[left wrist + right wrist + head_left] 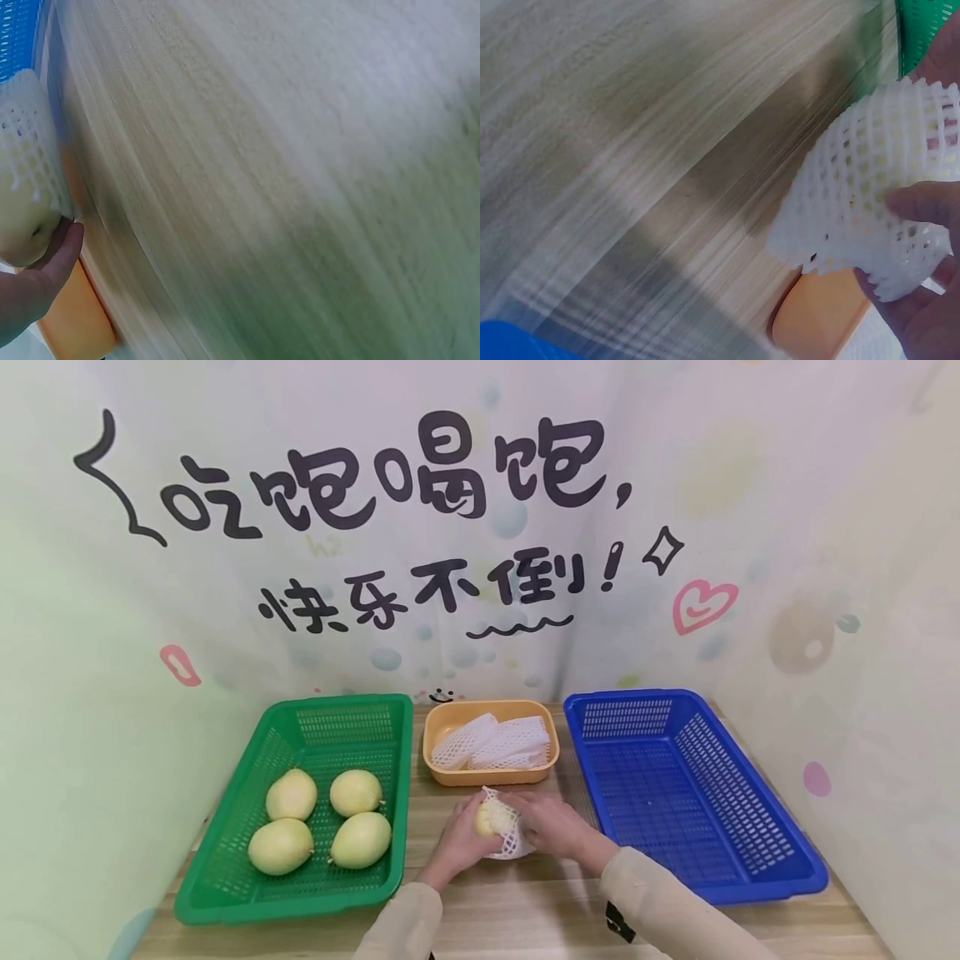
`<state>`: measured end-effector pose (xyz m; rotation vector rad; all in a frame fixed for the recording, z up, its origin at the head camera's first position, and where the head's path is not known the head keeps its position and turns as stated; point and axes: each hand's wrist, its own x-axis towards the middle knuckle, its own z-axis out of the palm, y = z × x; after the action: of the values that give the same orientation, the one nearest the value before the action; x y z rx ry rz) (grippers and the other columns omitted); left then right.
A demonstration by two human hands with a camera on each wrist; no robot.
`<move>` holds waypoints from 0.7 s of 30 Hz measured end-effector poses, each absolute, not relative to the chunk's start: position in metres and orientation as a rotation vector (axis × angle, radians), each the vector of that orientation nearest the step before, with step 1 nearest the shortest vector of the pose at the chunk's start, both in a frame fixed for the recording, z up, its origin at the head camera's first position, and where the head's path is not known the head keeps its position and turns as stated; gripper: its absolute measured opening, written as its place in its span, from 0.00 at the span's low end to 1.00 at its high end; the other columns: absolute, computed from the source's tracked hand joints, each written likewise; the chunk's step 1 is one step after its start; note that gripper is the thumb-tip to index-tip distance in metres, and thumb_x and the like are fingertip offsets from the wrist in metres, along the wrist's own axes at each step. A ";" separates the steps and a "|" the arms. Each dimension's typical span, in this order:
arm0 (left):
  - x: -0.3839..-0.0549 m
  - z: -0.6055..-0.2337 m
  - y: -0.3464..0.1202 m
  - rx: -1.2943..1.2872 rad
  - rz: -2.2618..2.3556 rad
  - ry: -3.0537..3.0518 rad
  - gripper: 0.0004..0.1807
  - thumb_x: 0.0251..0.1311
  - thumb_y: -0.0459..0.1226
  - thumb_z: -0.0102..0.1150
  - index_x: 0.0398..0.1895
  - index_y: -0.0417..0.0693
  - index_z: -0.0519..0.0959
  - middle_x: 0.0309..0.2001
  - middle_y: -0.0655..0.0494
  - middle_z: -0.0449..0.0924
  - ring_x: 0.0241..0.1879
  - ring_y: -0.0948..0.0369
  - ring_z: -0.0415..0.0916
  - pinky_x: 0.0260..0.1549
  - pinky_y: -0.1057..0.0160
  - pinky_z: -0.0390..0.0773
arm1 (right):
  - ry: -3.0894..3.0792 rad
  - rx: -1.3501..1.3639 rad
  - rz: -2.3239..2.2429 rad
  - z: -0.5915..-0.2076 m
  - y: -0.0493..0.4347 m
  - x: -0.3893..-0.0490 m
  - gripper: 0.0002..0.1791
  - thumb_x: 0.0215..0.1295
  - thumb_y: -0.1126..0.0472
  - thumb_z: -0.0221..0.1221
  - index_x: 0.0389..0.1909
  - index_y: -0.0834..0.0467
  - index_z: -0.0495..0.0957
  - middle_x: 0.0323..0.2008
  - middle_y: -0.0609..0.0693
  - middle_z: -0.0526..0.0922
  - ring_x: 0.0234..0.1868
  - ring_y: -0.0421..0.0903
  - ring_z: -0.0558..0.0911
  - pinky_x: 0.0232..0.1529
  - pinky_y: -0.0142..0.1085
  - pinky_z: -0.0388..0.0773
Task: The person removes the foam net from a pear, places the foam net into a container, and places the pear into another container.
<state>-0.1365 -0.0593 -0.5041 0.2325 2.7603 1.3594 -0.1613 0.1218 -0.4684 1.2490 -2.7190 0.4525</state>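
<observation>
Over the tabletop, both hands hold one pale yellow melon (486, 820) partly covered by a white foam net sleeve (512, 841). My left hand (459, 842) grips the melon's bare end, its fingers (64, 251) curled beside the dark spot on the skin in the left wrist view. On the other side, my right hand (553, 823) holds the net, with the thumb pressed on the mesh (855, 180) and fingers under its rim in the right wrist view. The net's far end hangs loose past the melon there.
A green basket (225, 868) at left holds several pale melons (360, 841). Behind the hands, an orange tub (491, 777) contains folded white foam nets (510, 743). To the right stands a blue basket (645, 793). A printed curtain (465, 652) hangs behind the wooden table (517, 914).
</observation>
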 end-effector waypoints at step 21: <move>-0.129 -0.496 -0.064 0.244 1.324 2.835 0.37 0.38 0.47 0.68 0.56 0.51 0.65 0.47 0.47 0.65 0.41 0.53 0.68 0.36 0.53 0.69 | -2.733 1.023 0.359 -0.453 0.136 -0.161 0.22 0.43 0.72 0.52 0.38 0.51 0.81 0.37 0.43 0.80 0.32 0.43 0.78 0.18 0.33 0.69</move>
<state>-0.1291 -0.0640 -0.4961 0.2443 2.8350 1.3241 -0.1612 0.1357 -0.4531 1.0227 -2.7327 0.3593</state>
